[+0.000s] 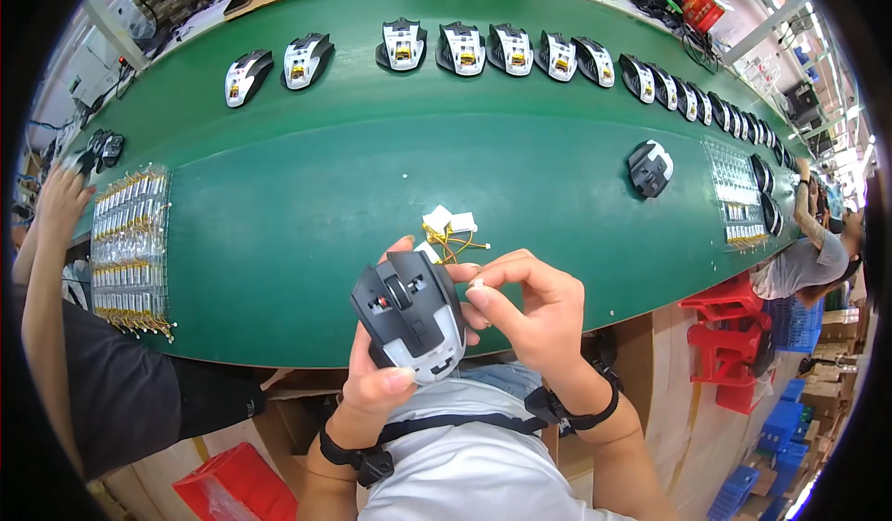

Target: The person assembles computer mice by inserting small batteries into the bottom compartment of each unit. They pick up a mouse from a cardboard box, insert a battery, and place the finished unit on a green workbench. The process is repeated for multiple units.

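My left hand (373, 386) is wrapped round a black and silver-grey computer mouse (409, 307), held tilted above the near edge of the table. The mouse's scroll wheel and open slots in its top face me. Close to its right side, my right hand (544, 307) pinches a small white piece (478, 284) between thumb and index finger; its exact kind is too small to make out. Just beyond the mouse, several white battery packs (450, 221) with yellow and dark wires lie on the green table (307, 205), partly hidden behind the mouse and my fingers.
Several mice (462, 49) stand in a row along the back. A lone mouse (652, 168) sits right of centre. Wired batteries fill a clear tray (130, 252) at left; another clear tray (734, 191) lies at right. Co-workers' arms (58, 210) show at both sides. Red stools (729, 335) stand at right.
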`<state>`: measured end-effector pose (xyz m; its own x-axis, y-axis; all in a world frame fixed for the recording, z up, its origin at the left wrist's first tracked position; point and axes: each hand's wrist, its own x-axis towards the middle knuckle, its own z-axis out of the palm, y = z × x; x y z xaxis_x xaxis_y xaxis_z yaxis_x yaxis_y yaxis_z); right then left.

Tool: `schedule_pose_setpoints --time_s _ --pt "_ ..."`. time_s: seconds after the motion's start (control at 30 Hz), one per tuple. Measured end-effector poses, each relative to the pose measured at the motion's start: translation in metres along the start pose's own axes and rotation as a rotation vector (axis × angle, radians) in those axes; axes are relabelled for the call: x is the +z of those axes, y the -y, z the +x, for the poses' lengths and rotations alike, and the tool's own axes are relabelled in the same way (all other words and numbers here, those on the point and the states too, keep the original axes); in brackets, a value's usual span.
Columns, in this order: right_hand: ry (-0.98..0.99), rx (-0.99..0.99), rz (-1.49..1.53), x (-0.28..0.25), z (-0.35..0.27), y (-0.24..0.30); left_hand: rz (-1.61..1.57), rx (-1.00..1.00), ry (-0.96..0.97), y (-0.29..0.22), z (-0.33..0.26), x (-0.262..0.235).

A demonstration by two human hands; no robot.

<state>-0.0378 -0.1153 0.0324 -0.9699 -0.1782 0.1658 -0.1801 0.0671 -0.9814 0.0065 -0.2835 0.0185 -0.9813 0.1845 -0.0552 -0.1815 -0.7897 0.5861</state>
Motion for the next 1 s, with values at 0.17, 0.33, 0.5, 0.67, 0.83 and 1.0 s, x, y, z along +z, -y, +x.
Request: schedule_pose_setpoints --time_s 0.17,0.33,0.5,0.67,0.83,1.0 --pt "0.01 -0.166 -0.229 -0.001 -0.004 0.005 0.082 0.025 0.039 -0.002 -0.003 -0.001" --pt "0.039 -0.327 -0.544 -0.006 -0.001 0.015 -0.068 -0.002 0.008 -0.004 0.005 -0.006" --pt "0.044 -0.297 -0.539 -0.016 0.008 0.021 0.083 -0.027 0.001 -0.005 0.005 0.006" --pt "0.062 -0.244 -0.491 -0.021 0.007 0.019 0.133 -0.004 -0.036 -0.002 0.007 0.007" --pt "0.006 -0.127 -0.323 -0.018 0.008 0.012 0.128 -0.031 0.084 -0.006 0.003 -0.002" --pt "-0.02 -0.027 -0.19 -0.01 0.003 0.005 0.096 -0.028 -0.02 -0.009 0.003 0.004"
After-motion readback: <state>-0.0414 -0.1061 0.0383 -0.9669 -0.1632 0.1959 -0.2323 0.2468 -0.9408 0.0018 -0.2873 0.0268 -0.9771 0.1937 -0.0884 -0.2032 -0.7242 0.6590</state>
